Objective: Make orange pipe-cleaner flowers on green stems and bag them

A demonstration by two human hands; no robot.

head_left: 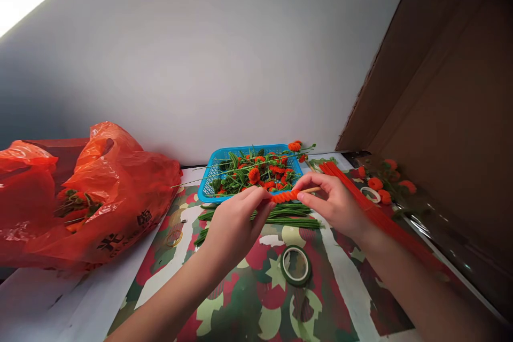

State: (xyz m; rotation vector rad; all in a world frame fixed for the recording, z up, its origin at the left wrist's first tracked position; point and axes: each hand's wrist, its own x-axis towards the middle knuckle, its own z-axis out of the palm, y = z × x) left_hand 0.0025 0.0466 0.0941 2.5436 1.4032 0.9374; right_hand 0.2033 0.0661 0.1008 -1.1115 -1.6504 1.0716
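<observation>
Between my hands an orange pipe cleaner [285, 197] is wound in a tight spiral around a thin wooden stick [311, 190]. My left hand [239, 217] pinches the left end of the coil. With thumb and fingertips, my right hand [329, 199] grips the right end, where the bare stick pokes out. Just behind is a blue plastic basket [203, 191] full of orange pipe-cleaner flowers [254, 175] with green stems and leaves. Below the coil lie bundles of green pipe cleaners [294, 221]. A roll of dark green tape [295, 266] lies on the patterned mat nearer to me.
A red plastic bag [132, 192] holding more flowers bulges at the left. Long red-orange pipe cleaners [363, 200] lie under my right forearm. At the right are a white ring [370, 195], loose orange flowers [375, 183] and a cardboard panel [433, 91]. A thin wire coil [173, 238] lies left.
</observation>
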